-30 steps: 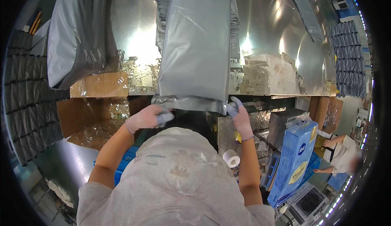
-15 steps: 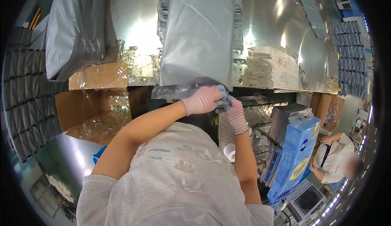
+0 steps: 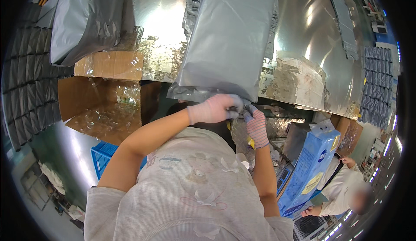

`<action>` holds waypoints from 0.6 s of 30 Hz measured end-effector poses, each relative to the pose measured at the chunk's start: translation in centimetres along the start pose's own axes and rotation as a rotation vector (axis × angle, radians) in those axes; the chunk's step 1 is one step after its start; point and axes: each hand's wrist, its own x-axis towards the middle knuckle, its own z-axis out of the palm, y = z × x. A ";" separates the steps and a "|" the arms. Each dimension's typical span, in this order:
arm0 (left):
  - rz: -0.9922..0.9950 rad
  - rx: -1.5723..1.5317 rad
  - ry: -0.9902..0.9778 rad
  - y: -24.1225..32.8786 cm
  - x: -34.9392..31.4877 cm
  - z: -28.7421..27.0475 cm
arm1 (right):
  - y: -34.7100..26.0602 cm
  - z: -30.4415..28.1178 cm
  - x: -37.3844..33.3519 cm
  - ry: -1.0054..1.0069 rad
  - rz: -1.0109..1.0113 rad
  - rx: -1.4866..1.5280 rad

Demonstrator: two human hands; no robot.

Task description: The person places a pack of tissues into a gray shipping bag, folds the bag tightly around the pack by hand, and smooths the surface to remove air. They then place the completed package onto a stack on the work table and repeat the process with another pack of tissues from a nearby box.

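Note:
A long grey plastic mailing bag (image 3: 229, 45) lies on a stack of like bags, its near end hanging over the table's edge. Just below its near right corner, my two gloved hands meet. My left hand (image 3: 215, 108), in a pink glove with grey fingertips, is closed, its fingers curled toward the right. Close against it, my right hand (image 3: 257, 126), in a striped pink and grey glove, has its fingertips pinched together. What lies between the fingers is too small and blurred to make out. A bit of yellow shows beside the right palm.
Left of the bags stands an open cardboard box (image 3: 104, 106) with clear plastic scraps inside. Above it rests a large filled grey bag (image 3: 86, 19). A blue package (image 3: 310, 171) stands right of my right arm, near a co-worker (image 3: 340, 184). Metal tabletop (image 3: 299, 32) surrounds the stack.
The whole view has tilted and shifted. My left hand has turned so that more of its back shows, while both hands stay together by the bag's corner. The co-worker has changed posture.

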 end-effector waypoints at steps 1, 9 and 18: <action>-0.087 -0.128 0.028 -0.1 -1.2 -0.5 | -0.4 0.1 0.1 0.000 0.026 0.065; 0.000 0.459 -0.030 0.2 2.2 0.8 | -2.2 0.3 1.1 -0.123 0.234 0.083; -0.615 0.208 0.398 -0.7 -16.1 -11.2 | 2.3 -0.4 -1.1 0.003 0.606 0.677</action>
